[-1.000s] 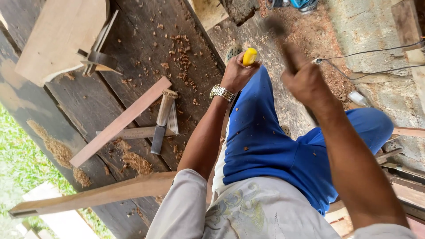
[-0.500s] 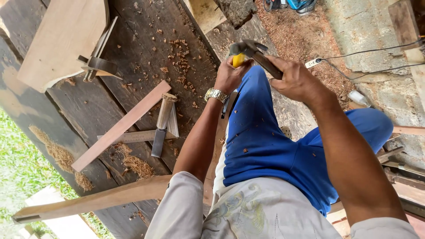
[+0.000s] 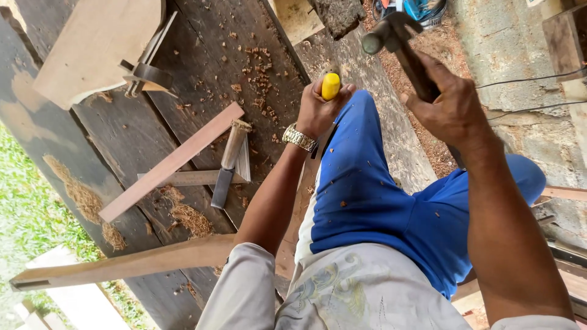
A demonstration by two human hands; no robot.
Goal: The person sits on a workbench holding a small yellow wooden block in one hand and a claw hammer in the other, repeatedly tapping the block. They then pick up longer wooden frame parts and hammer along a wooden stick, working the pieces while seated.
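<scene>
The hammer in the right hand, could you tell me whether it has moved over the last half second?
Yes. The hammer has swung up and away from the yellow-handled chisel, which the left hand grips in much the same spot.

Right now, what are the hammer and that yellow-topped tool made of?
The hammer in the right hand looks like a dull grey metal head on a dark handle, probably wood. The tool's yellow handle, in the left hand, looks like smooth, glossy plastic; its blade is hidden.
</scene>
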